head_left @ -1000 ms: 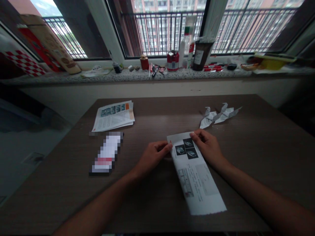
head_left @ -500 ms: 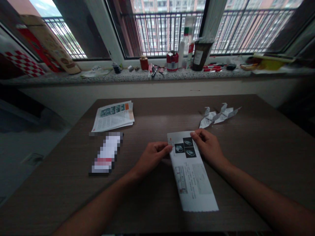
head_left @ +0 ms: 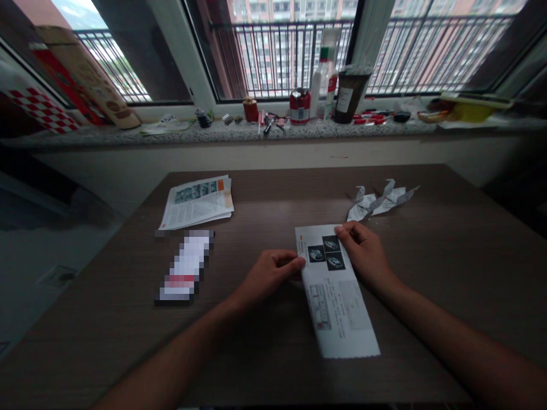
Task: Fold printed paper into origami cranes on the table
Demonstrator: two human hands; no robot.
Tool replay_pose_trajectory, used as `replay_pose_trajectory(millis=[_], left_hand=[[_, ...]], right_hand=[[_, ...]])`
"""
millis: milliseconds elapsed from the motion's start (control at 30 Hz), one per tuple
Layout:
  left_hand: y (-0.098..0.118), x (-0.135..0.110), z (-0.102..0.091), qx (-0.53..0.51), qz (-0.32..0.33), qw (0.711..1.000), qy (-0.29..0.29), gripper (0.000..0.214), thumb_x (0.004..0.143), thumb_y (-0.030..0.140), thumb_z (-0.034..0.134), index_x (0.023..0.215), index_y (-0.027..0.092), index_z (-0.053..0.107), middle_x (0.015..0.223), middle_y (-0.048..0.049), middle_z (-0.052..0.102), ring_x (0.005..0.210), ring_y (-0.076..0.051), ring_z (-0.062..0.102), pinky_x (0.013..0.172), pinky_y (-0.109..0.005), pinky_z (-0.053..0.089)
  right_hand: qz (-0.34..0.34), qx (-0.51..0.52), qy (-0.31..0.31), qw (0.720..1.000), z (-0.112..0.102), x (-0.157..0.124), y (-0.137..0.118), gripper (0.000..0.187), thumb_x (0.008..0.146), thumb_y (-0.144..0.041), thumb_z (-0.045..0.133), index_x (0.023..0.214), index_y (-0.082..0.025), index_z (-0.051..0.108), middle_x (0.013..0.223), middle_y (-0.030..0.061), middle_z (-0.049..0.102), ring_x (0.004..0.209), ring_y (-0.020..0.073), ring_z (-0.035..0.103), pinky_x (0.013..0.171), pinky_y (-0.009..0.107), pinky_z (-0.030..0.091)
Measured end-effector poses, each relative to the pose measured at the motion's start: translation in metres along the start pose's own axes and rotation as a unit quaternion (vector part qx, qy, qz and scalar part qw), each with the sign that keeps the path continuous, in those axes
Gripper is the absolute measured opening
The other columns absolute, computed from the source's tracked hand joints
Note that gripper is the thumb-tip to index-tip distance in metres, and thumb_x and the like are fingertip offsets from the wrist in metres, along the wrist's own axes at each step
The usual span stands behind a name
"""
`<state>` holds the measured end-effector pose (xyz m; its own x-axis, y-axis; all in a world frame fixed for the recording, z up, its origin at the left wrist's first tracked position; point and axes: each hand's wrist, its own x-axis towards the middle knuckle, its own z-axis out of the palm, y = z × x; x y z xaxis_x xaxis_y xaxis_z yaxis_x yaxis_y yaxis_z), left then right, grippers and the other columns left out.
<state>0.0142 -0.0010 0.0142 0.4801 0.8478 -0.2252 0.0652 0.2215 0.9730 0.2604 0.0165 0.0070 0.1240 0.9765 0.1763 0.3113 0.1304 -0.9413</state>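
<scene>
A long strip of printed paper (head_left: 337, 302), with dark pictures near its far end, is held between my hands above the table. My left hand (head_left: 273, 270) pinches its left edge, thumb on top and fingers beneath. At the far right corner, my right hand (head_left: 363, 245) grips the sheet between thumb and fingers. The near end has a ragged edge and hangs toward me. Just beyond my right hand, folded paper figures (head_left: 378, 200) rest on the table.
The brown table (head_left: 265, 199) carries a phone with a blurred-out screen (head_left: 186, 267) and a stack of printed pages (head_left: 199, 202) on the left. Behind it, a stone windowsill (head_left: 162, 139) holds a red can (head_left: 299, 106), bottles, a dark cup (head_left: 348, 97) and small items.
Both hands have moved the paper strip slightly to the right, and its near end has lifted or drawn away from me a little. Both grips stay the same.
</scene>
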Motion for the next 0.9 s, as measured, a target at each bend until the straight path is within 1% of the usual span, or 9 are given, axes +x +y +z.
replay_pose_trajectory(millis=[200, 367, 533, 600, 767, 900], left_hand=[[0.0044, 0.0016, -0.0038, 0.054, 0.011, 0.998, 0.007, 0.026, 0.097, 0.039, 0.070, 0.094, 0.014, 0.078, 0.096, -0.0101, 0.080, 0.084, -0.020, 0.074, 0.079, -0.031, 0.057], [0.0085, -0.0001, -0.0057, 0.102, 0.027, 0.994, 0.023, 0.026, 0.096, 0.038, 0.071, 0.092, 0.014, 0.078, 0.090, -0.0085, 0.079, 0.080, -0.019, 0.073, 0.075, -0.030, 0.056], [0.0066, 0.0008, -0.0044, 0.107, 0.037, 0.993, 0.029, 0.032, 0.098, 0.044, 0.066, 0.097, 0.014, 0.078, 0.095, -0.0099, 0.079, 0.085, -0.021, 0.074, 0.077, -0.031, 0.056], [0.0044, 0.0015, -0.0036, 0.099, 0.031, 0.994, 0.020, 0.034, 0.098, 0.046, 0.066, 0.100, 0.014, 0.078, 0.099, -0.0107, 0.079, 0.088, -0.023, 0.074, 0.079, -0.032, 0.056], [-0.0011, 0.0015, -0.0022, 0.086, 0.002, 0.996, -0.027, 0.033, 0.097, 0.045, 0.068, 0.103, 0.015, 0.079, 0.103, -0.0114, 0.080, 0.092, -0.024, 0.074, 0.083, -0.034, 0.056], [0.0024, -0.0009, -0.0030, 0.107, -0.002, 0.994, -0.018, 0.032, 0.097, 0.045, 0.068, 0.096, 0.015, 0.079, 0.096, -0.0116, 0.080, 0.086, -0.023, 0.073, 0.078, -0.033, 0.054]], right_hand=[[-0.005, 0.001, -0.008, 1.000, -0.0007, -0.0009, -0.0001, 0.034, 0.094, -0.053, 0.064, 0.081, -0.021, 0.065, 0.072, 0.0020, 0.064, 0.064, 0.0184, 0.057, 0.056, 0.030, 0.042], [-0.005, 0.002, -0.014, 1.000, 0.0004, -0.0016, -0.0007, 0.035, 0.094, -0.054, 0.064, 0.080, -0.021, 0.064, 0.071, 0.0017, 0.063, 0.063, 0.0183, 0.057, 0.056, 0.030, 0.042], [-0.001, 0.007, 0.000, 1.000, 0.0001, -0.0010, -0.0005, 0.037, 0.093, -0.056, 0.065, 0.081, -0.022, 0.066, 0.071, 0.0020, 0.064, 0.063, 0.0189, 0.056, 0.056, 0.030, 0.043], [0.002, 0.009, 0.005, 1.000, -0.0003, -0.0003, 0.0004, 0.037, 0.093, -0.056, 0.065, 0.081, -0.022, 0.066, 0.071, 0.0019, 0.064, 0.064, 0.0192, 0.057, 0.056, 0.030, 0.043], [0.004, 0.013, 0.019, 1.000, -0.0011, 0.0016, 0.0030, 0.037, 0.093, -0.056, 0.066, 0.081, -0.022, 0.066, 0.074, 0.0022, 0.065, 0.063, 0.0189, 0.057, 0.056, 0.030, 0.042], [0.006, 0.020, 0.015, 1.000, -0.0012, 0.0012, 0.0029, 0.036, 0.093, -0.056, 0.066, 0.082, -0.022, 0.067, 0.074, 0.0025, 0.066, 0.064, 0.0191, 0.057, 0.057, 0.030, 0.043]])
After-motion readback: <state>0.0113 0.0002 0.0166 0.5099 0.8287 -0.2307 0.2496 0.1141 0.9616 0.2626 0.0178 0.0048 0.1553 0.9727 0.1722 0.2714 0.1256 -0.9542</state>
